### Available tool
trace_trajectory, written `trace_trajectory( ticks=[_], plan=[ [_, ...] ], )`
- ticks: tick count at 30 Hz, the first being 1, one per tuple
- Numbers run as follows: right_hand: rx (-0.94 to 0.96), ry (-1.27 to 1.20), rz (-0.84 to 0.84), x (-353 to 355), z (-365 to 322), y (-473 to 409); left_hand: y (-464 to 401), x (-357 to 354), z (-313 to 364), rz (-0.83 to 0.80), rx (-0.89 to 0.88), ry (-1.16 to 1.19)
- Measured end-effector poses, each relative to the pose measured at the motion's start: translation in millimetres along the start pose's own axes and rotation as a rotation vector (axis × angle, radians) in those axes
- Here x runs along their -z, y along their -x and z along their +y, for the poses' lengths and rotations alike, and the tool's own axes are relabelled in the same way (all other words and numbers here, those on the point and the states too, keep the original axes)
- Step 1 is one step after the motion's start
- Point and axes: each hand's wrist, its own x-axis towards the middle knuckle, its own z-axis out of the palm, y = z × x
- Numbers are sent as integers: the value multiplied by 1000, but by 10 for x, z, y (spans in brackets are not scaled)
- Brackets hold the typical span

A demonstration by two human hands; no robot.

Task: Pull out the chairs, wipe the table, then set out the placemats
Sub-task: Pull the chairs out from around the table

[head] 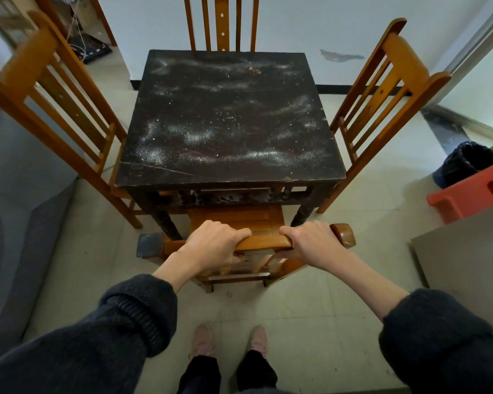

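hands on the near chair at the bench's front edge
left hand (211,245) and right hand (310,242) have their fingers curled over the top rail of the near chair (264,242), its seat tucked under the dusty dark bench (228,118); three more chairs stand at the left, right and far edges.
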Motion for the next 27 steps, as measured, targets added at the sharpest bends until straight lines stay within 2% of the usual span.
trace_trajectory(
  ticks=[10,19,21,23,25,27],
  plan=[
    [0,19,37,-9,98,-146,-110,43,-98,14,3,1],
    [-46,-8,-20,30,23,-157,-92,57,-90,-7,13,24],
    [-102,-108,-137,103,-1,-172,-88,89,-84,-81,35,81],
    [-155,-264,-263,205,10,-198,-105,146,-104,-250,92,235],
    [-188,-354,-232,335,83,-194,-178,266,-148,-361,167,476],
    [-234,-371,-91,453,225,-141,-347,396,-185,-304,193,567]
  ],
)
